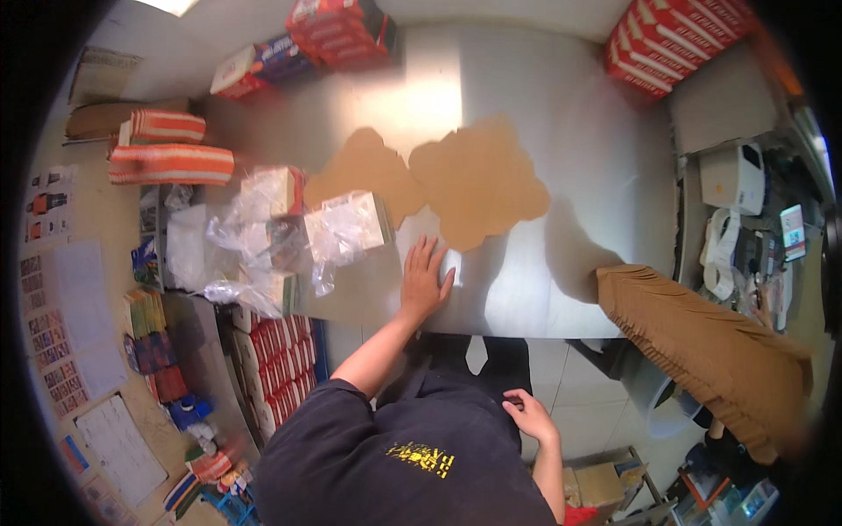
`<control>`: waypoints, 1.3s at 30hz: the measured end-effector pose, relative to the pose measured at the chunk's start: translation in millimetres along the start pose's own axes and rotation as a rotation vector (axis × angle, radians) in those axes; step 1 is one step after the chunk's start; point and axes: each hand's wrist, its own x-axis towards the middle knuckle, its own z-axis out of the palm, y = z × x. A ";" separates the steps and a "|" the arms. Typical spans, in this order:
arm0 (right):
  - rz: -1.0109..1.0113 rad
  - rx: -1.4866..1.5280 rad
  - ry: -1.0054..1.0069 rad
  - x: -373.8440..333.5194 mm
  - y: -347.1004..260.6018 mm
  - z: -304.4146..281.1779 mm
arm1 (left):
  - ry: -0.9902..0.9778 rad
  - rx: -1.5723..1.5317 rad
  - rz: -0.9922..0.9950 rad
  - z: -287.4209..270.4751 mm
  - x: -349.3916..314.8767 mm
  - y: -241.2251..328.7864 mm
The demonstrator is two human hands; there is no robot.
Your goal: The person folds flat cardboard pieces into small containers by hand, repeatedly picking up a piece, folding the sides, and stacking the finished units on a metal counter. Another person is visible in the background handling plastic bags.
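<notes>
My left hand rests palm down near the front edge of the metal table, fingers stretched and thumb apart, with nothing in it. Just beyond its fingertips lie two flat brown cardboard pieces with wavy outlines, the right one touching or slightly overlapping the left one. Beside the hand, to the left, sits a small box in clear plastic wrap. My right hand hangs by my body, off the table, with loosely bent fingers and nothing visible in it.
More plastic-wrapped packs crowd the table's left side. A long, leaning row of brown cardboard sheets juts past the front right corner. Red and white boxes stand at the back right, others at the back left. A white device sits far right.
</notes>
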 end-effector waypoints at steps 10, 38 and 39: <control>0.027 -0.660 -0.298 236.2 156.6 137.6 | 0.033 0.004 -0.103 3.0 4.4 1.1; -0.221 -0.773 -0.184 459.1 224.1 215.5 | 0.217 0.073 0.058 3.2 -4.6 -7.0; -0.222 -0.787 -0.174 455.3 241.8 210.1 | 0.235 0.102 0.025 1.1 -15.1 -14.9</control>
